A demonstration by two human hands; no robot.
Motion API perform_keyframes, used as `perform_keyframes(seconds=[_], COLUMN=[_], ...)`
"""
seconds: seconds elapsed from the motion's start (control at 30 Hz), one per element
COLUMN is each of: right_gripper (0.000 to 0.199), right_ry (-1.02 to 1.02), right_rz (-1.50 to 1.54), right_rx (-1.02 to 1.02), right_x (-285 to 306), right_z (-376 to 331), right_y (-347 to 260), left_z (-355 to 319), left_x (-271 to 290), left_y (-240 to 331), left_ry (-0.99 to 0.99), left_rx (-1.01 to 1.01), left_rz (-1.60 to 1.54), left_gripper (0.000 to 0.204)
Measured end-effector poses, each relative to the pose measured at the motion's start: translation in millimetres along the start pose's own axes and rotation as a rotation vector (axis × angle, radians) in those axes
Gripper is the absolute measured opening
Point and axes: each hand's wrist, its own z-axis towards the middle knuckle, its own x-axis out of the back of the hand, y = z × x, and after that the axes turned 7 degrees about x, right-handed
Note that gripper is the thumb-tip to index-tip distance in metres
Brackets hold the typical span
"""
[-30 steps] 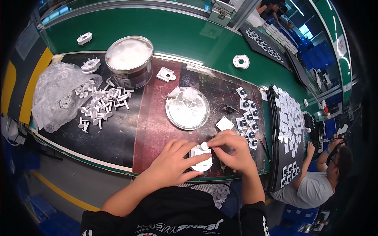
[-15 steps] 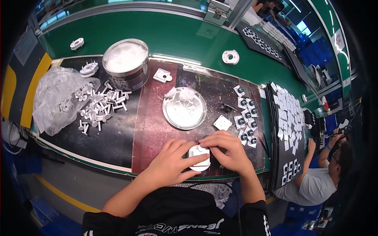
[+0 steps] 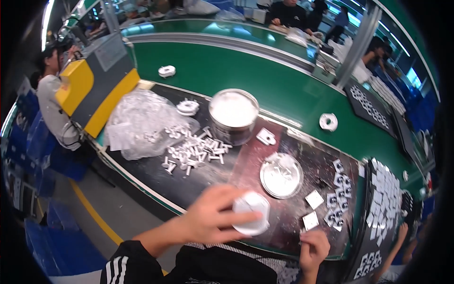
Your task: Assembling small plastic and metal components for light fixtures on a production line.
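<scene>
My left hand (image 3: 215, 215), blurred by motion, grips a round white plastic part (image 3: 252, 213) above the near edge of the bench, fingers over its face and around its side. To the right, my right hand (image 3: 314, 248) is low at the bench edge, its fingers curled together. Its fingertips meet the near edge of a square white plate (image 3: 310, 221). A second square white plate (image 3: 314, 199) lies just beyond it. Farther off, a round silver tray (image 3: 281, 182) holds a white wad (image 3: 284, 161).
At the left, white pegs (image 3: 198, 154) lie heaped beside a clear plastic bag (image 3: 142, 118). A metal tin (image 3: 234, 130) stands behind. Small white cards with dark round pieces (image 3: 338, 199) lie at the right, near a loaded black board (image 3: 385, 199). White housings (image 3: 328, 122) sit on the green belt (image 3: 283, 94).
The view has swung left. My hands have separated: the left has lifted the round part, and the right has moved away to the right. A second square plate now shows by my right hand.
</scene>
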Motion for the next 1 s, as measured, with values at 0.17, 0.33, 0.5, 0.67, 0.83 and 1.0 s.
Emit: perform_keyframes(seconds=[0.17, 0.33, 0.5, 0.67, 0.83, 1.0], right_gripper=[0.015, 0.015, 0.015, 0.012, 0.01, 0.012], right_ry=[-0.014, -0.019, 0.034, -0.047, -0.061, -0.04], right_rz=[0.074, 0.193, 0.186, -0.022, -0.025, 0.008], right_rx=[-0.044, -0.172, -0.199, -0.089, -0.131, -0.144], right_x=[3, 1, 2, -2, -6, -6], right_z=[7, 13, 4, 8, 17, 19], right_y=[-6, -2, 9, 0, 0, 9], left_z=[48, 132, 175, 185, 171, 173], left_x=[108, 176, 193, 167, 179, 228], left_y=[-64, -191, -324, -384, -395, -385], left_ry=[0.318, 0.317, 0.285, 0.283, 0.204, 0.296], left_rx=[0.116, 0.18, 0.442, 0.567, 0.531, 0.202], left_rz=[0.349, 0.532, 0.648, 0.597, 0.555, 0.526], left_gripper=[0.056, 0.044, 0.041, 0.042, 0.046, 0.054])
